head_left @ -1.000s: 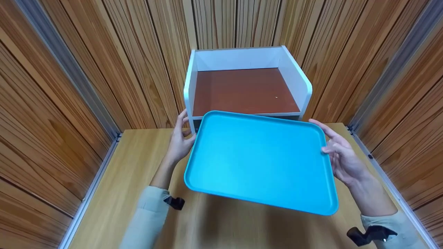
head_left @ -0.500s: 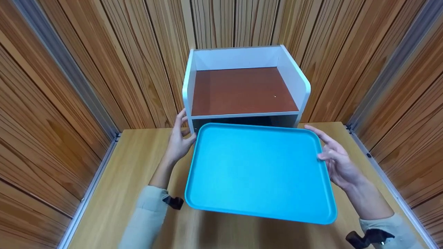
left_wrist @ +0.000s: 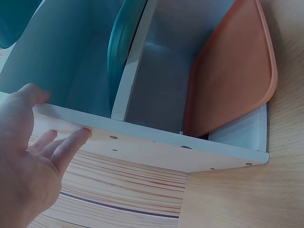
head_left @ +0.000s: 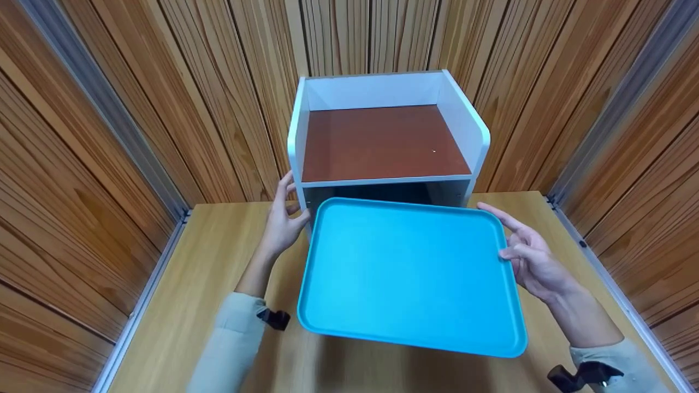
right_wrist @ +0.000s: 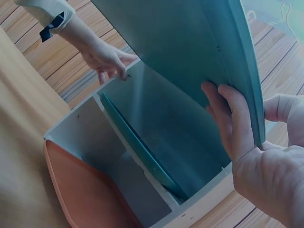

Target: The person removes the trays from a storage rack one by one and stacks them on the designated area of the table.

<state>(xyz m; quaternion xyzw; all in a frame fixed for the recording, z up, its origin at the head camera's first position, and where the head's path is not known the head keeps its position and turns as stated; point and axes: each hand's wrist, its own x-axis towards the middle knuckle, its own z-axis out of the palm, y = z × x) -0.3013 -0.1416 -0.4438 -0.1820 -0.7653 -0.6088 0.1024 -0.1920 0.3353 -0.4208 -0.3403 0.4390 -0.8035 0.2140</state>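
Observation:
My right hand point(head_left: 538, 267) pinches the right rim of a bright blue tray point(head_left: 409, 278), thumb on top and fingers beneath. The tray is tilted in front of a white shelf unit point(head_left: 480, 134) with a brown top board. With thumb at the front edge and fingers along the outer side, my left hand point(head_left: 282, 226) grips the unit's left side panel. In the right wrist view, another blue-green tray point(right_wrist: 142, 147) lies on the middle shelf. An orange-brown tray point(left_wrist: 232, 71) sits in the lowest compartment, its end sticking out past the front, in the left wrist view.
The unit stands on a light wooden table point(head_left: 229, 245) against a wood-panelled back wall point(head_left: 240, 98). Wood-panelled side walls with grey metal strips at their edges point(head_left: 128, 322) bound the table left and right.
The blue tray and my right hand have come down and slightly toward me, uncovering the opening under the brown board. My left hand has stayed on the side panel.

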